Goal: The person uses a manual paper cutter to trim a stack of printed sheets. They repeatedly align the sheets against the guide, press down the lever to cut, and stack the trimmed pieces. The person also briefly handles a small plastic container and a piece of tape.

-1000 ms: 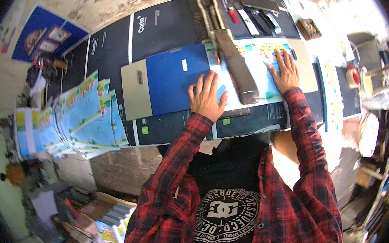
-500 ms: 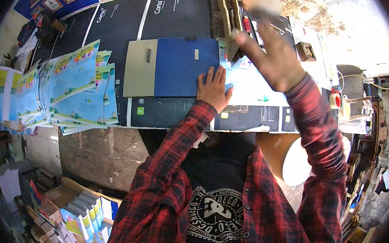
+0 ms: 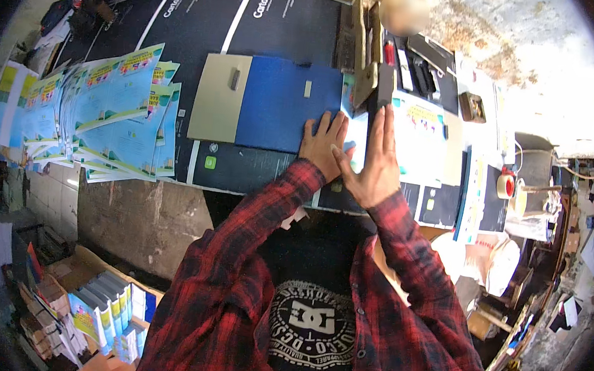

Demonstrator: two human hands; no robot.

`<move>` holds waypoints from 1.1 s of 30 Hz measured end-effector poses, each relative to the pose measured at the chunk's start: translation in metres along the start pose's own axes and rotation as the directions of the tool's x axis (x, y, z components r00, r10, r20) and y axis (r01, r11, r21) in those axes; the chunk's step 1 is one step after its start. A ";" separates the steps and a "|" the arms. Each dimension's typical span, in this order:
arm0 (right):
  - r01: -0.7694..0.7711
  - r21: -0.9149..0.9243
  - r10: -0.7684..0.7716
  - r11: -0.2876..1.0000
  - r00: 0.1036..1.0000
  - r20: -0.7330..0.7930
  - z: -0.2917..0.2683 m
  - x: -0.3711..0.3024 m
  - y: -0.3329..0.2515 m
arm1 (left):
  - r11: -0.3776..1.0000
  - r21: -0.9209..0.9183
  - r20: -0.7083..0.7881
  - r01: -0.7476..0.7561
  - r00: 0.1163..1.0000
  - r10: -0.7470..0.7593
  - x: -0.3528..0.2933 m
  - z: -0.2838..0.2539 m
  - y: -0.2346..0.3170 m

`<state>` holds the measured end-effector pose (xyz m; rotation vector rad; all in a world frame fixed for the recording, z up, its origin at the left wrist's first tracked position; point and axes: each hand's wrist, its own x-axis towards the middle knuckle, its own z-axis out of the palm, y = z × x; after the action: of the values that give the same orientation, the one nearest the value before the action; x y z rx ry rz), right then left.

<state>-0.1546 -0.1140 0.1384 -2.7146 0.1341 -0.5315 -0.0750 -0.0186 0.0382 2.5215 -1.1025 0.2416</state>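
A flat blue-and-beige board (image 3: 276, 102) lies on the dark work surface in front of me. My left hand (image 3: 323, 145) rests at its lower right edge, fingers spread. Just beside it, my right hand (image 3: 377, 168) lies flat with fingers stretched upward over a light blue printed sheet (image 3: 414, 143). Its fingertips are at the lower end of a dark grey bar (image 3: 386, 84), and its thumb points toward my left hand. What lies under the right palm is hidden. Neither hand shows anything gripped.
Fanned light blue printed sheets (image 3: 113, 109) cover the table's left end. Wooden rails (image 3: 358, 39) stand at the back beside a red-handled tool (image 3: 389, 52). A tape roll (image 3: 505, 186) sits at the right. Stacked booklets (image 3: 106, 310) fill a box at lower left.
My right hand has come down from the raised position at the back right and now lies flat near my left hand. The left hand stays at the board's edge. The view has shifted slightly.
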 end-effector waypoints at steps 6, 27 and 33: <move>-0.318 0.688 -0.073 0.652 0.877 0.475 -0.111 0.076 0.043 | 0.999 -0.027 0.002 0.022 1.000 -0.022 -0.008 0.001 0.001; -0.651 -0.214 0.646 0.728 0.756 -0.101 0.036 -0.015 0.230 | 0.983 0.061 -0.001 0.174 0.985 -0.174 -0.024 -0.014 -0.028; -0.503 -0.240 0.509 0.830 0.860 -0.042 0.034 -0.036 0.322 | 0.992 -0.006 -0.064 0.127 0.990 -0.127 -0.018 -0.012 -0.022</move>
<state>-0.1823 -0.3955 -0.0244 -2.7441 0.9443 -0.3356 -0.0714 0.0123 0.0381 2.5514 -0.9132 0.2839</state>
